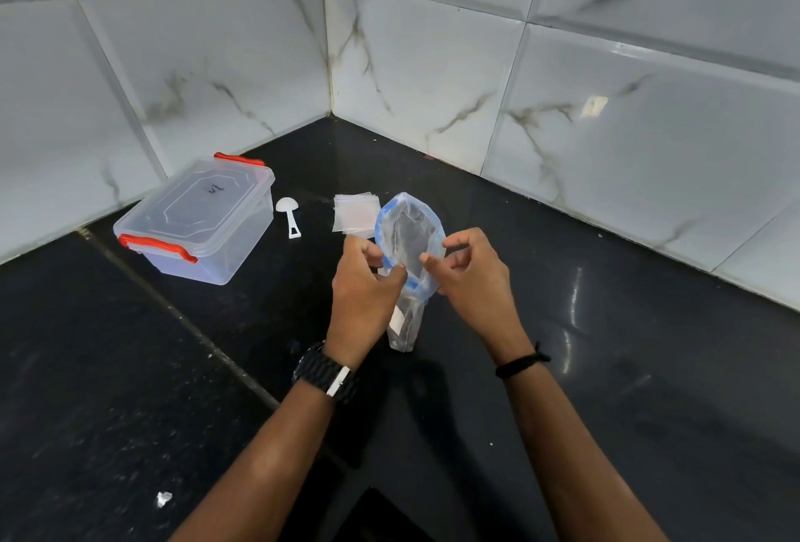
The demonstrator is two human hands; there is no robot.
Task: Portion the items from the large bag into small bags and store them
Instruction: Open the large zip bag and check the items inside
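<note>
A large clear bag (409, 238) with a blue zip rim stands upright on the black counter, its mouth spread wide; dark contents show near its bottom. My left hand (366, 290) pinches the left side of the rim. My right hand (469, 277) pinches the right side. A small stack of flat clear small bags (355, 212) lies just behind the large bag. A white plastic scoop (289, 214) rests left of that stack. Farther left stands a clear storage box (197, 221) with a shut lid and red clips.
The black counter (606, 368) sits in a corner of white marble-look tiled walls (433, 65). A seam in the counter runs diagonally at the left. A small white scrap (163, 498) lies near the front left. I wear a dark watch and a black wrist cord.
</note>
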